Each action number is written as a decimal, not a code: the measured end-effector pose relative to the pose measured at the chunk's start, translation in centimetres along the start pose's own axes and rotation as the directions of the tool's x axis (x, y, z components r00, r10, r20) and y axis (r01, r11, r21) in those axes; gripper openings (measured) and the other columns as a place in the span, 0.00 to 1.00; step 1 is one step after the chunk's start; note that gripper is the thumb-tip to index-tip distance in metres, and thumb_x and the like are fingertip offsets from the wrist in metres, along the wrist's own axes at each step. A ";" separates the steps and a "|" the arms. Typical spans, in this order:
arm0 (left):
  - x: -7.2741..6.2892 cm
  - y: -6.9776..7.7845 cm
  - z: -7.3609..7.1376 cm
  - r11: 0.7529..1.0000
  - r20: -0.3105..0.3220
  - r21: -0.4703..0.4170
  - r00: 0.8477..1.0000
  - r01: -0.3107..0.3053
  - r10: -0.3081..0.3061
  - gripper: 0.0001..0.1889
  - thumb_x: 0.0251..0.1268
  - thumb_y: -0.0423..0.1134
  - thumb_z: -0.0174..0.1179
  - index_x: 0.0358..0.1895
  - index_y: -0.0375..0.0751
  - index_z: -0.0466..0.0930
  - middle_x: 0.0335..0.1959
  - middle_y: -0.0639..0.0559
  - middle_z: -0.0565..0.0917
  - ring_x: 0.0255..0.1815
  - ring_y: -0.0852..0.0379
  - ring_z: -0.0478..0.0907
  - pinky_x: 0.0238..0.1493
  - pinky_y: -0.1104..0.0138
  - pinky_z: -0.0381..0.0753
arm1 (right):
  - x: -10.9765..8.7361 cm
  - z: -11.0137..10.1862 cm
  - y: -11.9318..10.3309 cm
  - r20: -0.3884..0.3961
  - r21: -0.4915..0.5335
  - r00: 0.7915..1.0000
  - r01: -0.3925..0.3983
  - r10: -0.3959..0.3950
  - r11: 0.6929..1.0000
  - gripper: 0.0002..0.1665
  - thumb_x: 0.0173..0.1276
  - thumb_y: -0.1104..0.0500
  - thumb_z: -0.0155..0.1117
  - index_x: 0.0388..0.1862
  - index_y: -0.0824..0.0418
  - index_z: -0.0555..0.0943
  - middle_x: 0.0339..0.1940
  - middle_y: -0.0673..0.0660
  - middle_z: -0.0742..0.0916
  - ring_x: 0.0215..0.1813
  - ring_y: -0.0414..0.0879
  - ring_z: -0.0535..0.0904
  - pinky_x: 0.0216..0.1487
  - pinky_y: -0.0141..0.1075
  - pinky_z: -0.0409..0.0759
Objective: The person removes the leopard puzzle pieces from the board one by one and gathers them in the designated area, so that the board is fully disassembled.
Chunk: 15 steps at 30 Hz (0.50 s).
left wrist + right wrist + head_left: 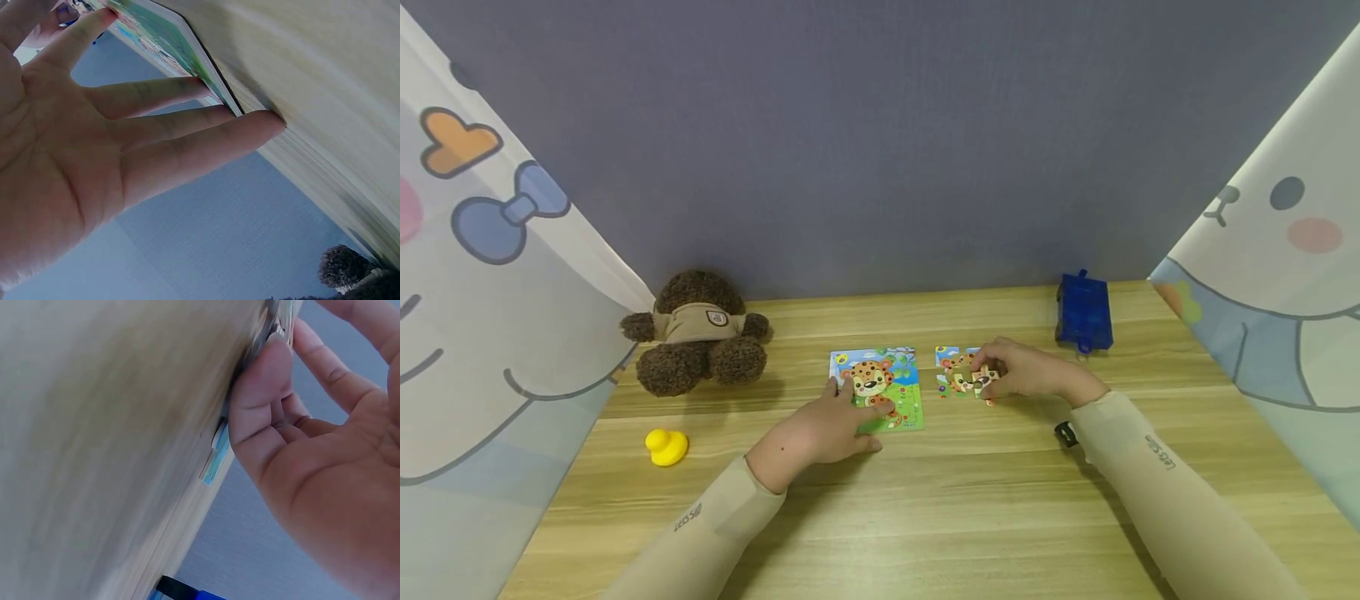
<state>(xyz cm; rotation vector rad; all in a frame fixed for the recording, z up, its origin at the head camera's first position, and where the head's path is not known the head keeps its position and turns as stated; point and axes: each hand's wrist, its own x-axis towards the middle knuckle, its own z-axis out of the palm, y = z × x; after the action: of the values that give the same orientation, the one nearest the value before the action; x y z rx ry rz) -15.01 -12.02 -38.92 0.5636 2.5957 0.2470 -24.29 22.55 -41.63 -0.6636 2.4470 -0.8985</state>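
A square leopard picture board [907,375] lies on the table in front of me. My left hand [831,425] rests on its left and lower part with spread fingers; in the left wrist view the fingertips touch the board [181,37] and the table beside it. Just right of the board, several leopard jigsaw pieces [953,362] lie partly joined. My right hand [1033,371] pinches a jigsaw piece [983,382] between thumb and fingers over the right side of this group. In the right wrist view, another jigsaw piece [215,461] lies on the table below the thumb.
A brown plush bear [696,325] sits at the back left, with a yellow toy duck [667,447] nearer me. A blue translucent toy box [1084,312] stands at the back right. A small black object [1064,434] lies beside the right sleeve. A grey partition [880,150] rises behind the table.
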 end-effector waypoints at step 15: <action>0.0 0.1 -0.1 1.000 0.003 -0.003 1.000 0.002 -0.002 0.32 0.80 0.58 0.59 0.83 0.70 0.65 0.85 0.19 0.46 0.84 0.14 0.45 0.64 0.32 0.84 | 0.0 -0.3 -0.1 -0.023 -0.035 0.999 0.036 -0.037 0.999 0.16 0.75 0.56 0.73 0.58 0.59 0.84 0.47 0.60 0.78 0.46 0.50 0.71 0.45 0.37 0.74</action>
<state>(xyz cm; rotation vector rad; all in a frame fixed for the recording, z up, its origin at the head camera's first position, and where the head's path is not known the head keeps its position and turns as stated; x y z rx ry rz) -14.99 -11.91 -38.75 0.5592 2.5925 0.2491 -24.42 22.61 -41.35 -0.7154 2.4837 -0.8850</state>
